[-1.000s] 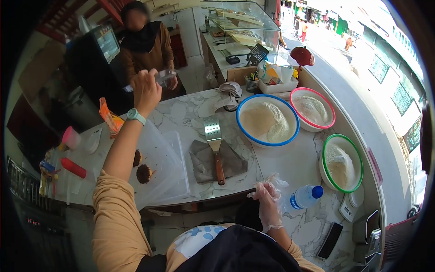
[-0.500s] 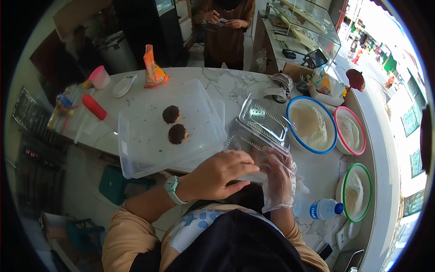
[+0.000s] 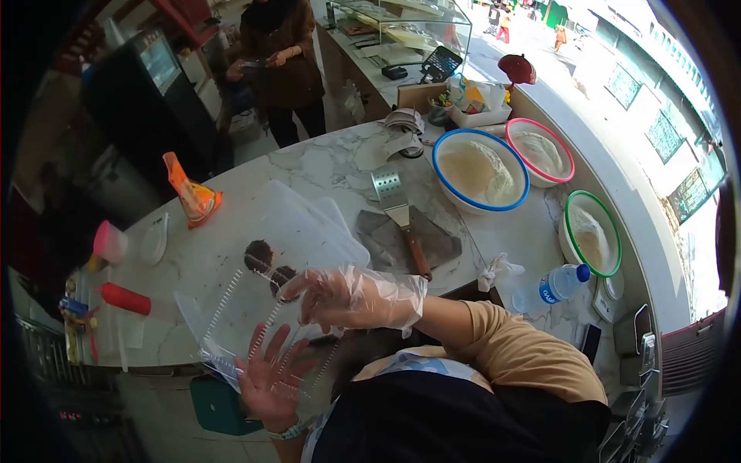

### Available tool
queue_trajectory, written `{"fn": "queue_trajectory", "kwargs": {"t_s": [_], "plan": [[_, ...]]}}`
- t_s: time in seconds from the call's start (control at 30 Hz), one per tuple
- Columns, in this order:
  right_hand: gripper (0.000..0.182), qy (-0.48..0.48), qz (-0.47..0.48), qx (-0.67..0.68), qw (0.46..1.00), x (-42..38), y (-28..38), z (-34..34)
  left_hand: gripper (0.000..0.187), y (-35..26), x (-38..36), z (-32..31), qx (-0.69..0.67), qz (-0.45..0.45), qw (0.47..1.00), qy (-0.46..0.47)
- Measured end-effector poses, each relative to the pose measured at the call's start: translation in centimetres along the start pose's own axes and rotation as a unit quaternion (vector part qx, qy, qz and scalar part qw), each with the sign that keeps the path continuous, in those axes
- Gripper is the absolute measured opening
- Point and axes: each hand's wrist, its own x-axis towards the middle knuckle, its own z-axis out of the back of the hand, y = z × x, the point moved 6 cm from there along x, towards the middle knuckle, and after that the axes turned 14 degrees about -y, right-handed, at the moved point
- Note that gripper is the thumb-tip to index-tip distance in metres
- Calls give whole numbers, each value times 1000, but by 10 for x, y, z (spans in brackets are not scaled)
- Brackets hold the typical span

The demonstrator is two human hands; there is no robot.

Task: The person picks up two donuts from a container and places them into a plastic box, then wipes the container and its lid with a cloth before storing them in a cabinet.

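Note:
My left hand point(image 3: 270, 378), bare and with a watch at the wrist, holds up a clear plastic clamshell container point(image 3: 218, 315) at the counter's front edge. Its fingers are spread against the plastic and show through it. My right hand point(image 3: 355, 297), in a clear plastic glove, hovers beside the container with its fingers bent and apart; nothing shows between them. Close to its fingertips is a round pastry with dark topping point(image 3: 282, 279), partly covered by the hand. Another dark-topped pastry point(image 3: 258, 256) lies beside it on the translucent plastic tray point(image 3: 328, 231).
A scraper with a wooden handle point(image 3: 409, 239) and a perforated metal end lies right of the tray. Bowls rimmed in blue point(image 3: 478, 170), pink point(image 3: 540, 150) and green point(image 3: 593, 235) stand right, with a water bottle point(image 3: 552, 287). A red squeeze bottle point(image 3: 125, 299) lies left. A person point(image 3: 282, 69) stands across the counter.
The clear container has moved left from the counter beside the tray to over the tray's front. Both hands have moved left, and the scraper is now uncovered. My view has turned.

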Motion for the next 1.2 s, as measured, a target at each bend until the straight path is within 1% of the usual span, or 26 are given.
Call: {"fn": "queue_trajectory", "kwargs": {"t_s": [0.07, 0.1, 0.13, 0.17, 0.2, 0.27, 0.3, 0.33, 0.37, 0.4, 0.43, 0.47, 0.5, 0.57, 0.6, 0.67, 0.7, 0.77, 0.8, 0.87, 0.9, 0.93, 0.97, 1.0, 1.07, 1.2], "plan": [[41, -4, -22, -6, 1000, 14, -10, -21, 71, -20, -3, 5, -207, 2, 978, 5], [41, -28, -17, 2, 999, 22, -11, -27, 71, -30, -5, 15, -210, 1, 978, -1], [42, -53, -10, 6, 999, 28, -9, -32, 65, -39, -6, 27, -188, -8, 982, -20], [43, -56, -30, -2, 998, 34, -9, -37, 59, -47, -5, 38, -168, -17, 985, -37], [43, -54, -31, -7, 998, 41, -6, -45, 59, -53, -4, 48, -173, -18, 984, -37], [45, -18, -67, -80, 994, 53, -7, -64, 55, -62, -3, 62, 46, -68, 997, -2], [45, -15, -67, -85, 994, 58, -3, -70, 55, -68, -2, 66, 41, -71, 997, -3], [46, -5, 9, -216, 976, 61, 8, -76, 53, -72, -1, 69, 42, -62, 997, -17], [49, 10, 85, -337, 938, 62, 19, -83, 52, -75, -1, 75, 44, -52, 997, -36], [64, 10, 75, -349, 934, 67, 34, -78, 52, -81, 2, 84, 38, -55, 996, -51], [73, -21, 72, -314, 947, 71, 45, -69, 48, -92, 5, 95, -2, -76, 996, -48], [75, -61, 67, -315, 945, 80, 48, -54, 46, -103, 2, 110, -40, -98, 993, -49], [75, -105, 79, -281, 951, 88, 46, -40, 46, -112, -1, 127, -41, -99, 992, -72], [74, -159, 108, -304, 933, 106, 28, -12, 44, -131, -4, 164, -50, -132, 975, -170], [79, -170, 76, -364, 912, 113, 18, -7, 44, -136, -8, 177, -50, -131, 974, -177], [92, -142, 104, -497, 850, 129, -13, -2, 44, -143, -14, 210, -71, -131, 952, -268], [92, -140, 101, -499, 849, 134, -12, -12, 44, -144, -14, 222, -73, -127, 952, -269], [99, -57, -17, -661, 748, 150, -26, -37, 45, -143, -15, 242, -120, -116, 947, -274], [99, -52, -20, -662, 747, 157, -31, -44, 45, -142, -15, 245, -123, -113, 946, -278], [103, -49, 14, -626, 778, 170, -39, -57, 46, -145, -11, 244, -148, -117, 946, -263], [108, -35, 3, -618, 785, 174, -45, -62, 46, -147, -10, 244, -149, -115, 946, -265], [108, -33, 2, -620, 784, 176, -47, -65, 47, -147, -7, 240, -167, -109, 950, -240], [106, -20, -6, -622, 783, 178, -49, -70, 48, -147, -4, 237, -186, -103, 953, -214], [105, -6, -15, -623, 782, 181, -50, -74, 48, -148, -2, 237, -189, -105, 952, -216], [103, -14, -28, -628, 777, 186, -59, -73, 51, -148, 0, 230, -214, -97, 961, -147], [98, -21, -54, -628, 776, 189, -56, -74, 53, -148, 3, 214, -218, -88, 962, -140]]}}
